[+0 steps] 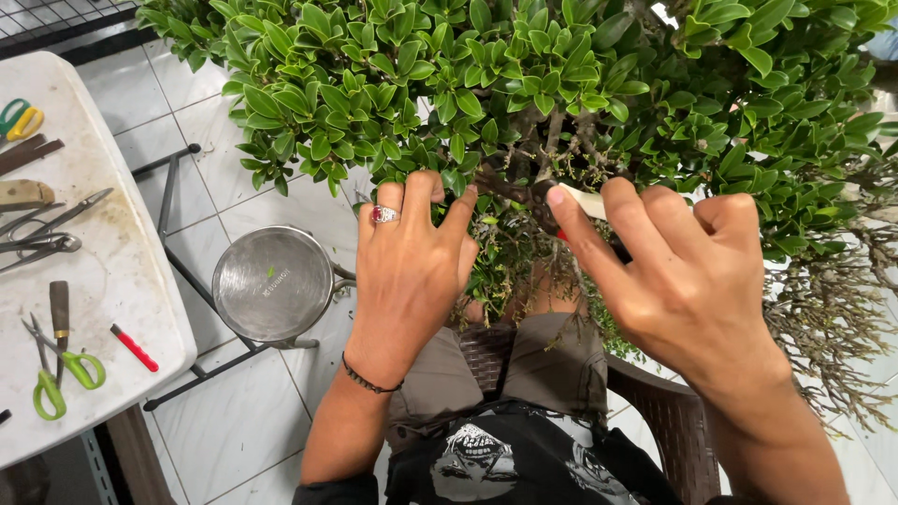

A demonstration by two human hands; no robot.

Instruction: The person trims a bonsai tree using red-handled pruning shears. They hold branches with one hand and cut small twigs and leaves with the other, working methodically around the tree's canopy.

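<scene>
A big leafy shrub (pixel 524 84) fills the view, and everything is placed from it. To its left stands a white tabletop (pixel 103 234) with scissors (pixel 56 369); below its left edge lies a round metal sieve (pixel 271 283). The left hand (pixel 407 271) rests on a branch under the leaves, fingers apart. The right hand (pixel 687 271) is clamped on a pale-handled tool (pixel 587 201) at the trunk; this looks like mid-trimming, calling for a steady touch.

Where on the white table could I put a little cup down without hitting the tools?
The table's near middle is bare, between the shears above and the green scissors and red tool below. Its far corner is also bare. The left edge is crowded with tools.
</scene>
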